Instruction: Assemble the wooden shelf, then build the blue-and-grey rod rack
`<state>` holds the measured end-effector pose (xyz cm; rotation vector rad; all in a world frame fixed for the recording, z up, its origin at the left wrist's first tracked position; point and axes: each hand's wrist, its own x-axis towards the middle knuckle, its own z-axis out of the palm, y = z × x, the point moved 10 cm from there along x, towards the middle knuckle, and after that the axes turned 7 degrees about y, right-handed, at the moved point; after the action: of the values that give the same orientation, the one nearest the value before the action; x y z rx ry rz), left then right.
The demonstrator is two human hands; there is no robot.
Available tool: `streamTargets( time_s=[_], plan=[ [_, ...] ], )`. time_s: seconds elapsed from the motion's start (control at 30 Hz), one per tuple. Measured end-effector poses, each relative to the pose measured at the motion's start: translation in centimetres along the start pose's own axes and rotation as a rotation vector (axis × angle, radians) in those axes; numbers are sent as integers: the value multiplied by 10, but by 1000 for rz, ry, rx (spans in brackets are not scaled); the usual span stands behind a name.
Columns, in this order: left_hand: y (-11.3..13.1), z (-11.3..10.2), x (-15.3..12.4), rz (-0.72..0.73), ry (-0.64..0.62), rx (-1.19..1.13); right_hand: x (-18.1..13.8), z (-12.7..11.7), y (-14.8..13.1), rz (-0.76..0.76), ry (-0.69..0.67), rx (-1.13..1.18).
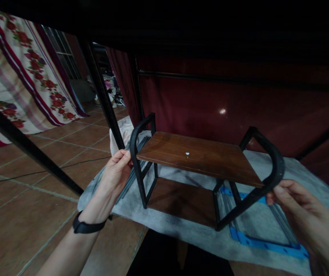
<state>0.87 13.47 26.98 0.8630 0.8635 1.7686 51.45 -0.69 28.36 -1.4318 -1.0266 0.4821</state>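
A small two-tier shelf [193,154] stands upright on a grey cloth-covered surface [178,224]. It has brown wood-grain boards and black side frames with rounded tops. My left hand [118,170], with a dark band on the wrist, pinches the front upright of the left frame near the upper board. At the other end, my right hand [298,209] has its fingers closed on the rounded corner of the right frame. A small white speck lies on the upper board. Part of the lower board [181,201] is hidden beneath the upper one.
Right of the shelf lies a blue-edged rack or frame [267,245] with grey bars. Several grey rods [130,182] rest behind my left hand. Black metal posts [102,96] and a dark overhead surface surround the space. A cable [46,170] crosses the tiled floor; a floral curtain [35,73] hangs left.
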Motion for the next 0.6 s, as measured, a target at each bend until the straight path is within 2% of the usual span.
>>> streamTargets(
  time_s=[0.27,0.43,0.6],
  plan=[
    [2,-6,12,-66,21,-16,4,2,-7,19,7,67],
    [0,-3,46,-37,49,82,10,3,-4,44,31,139],
    [-16,22,88,-9,-32,152,46,0,16,74,149,239]
  ],
)
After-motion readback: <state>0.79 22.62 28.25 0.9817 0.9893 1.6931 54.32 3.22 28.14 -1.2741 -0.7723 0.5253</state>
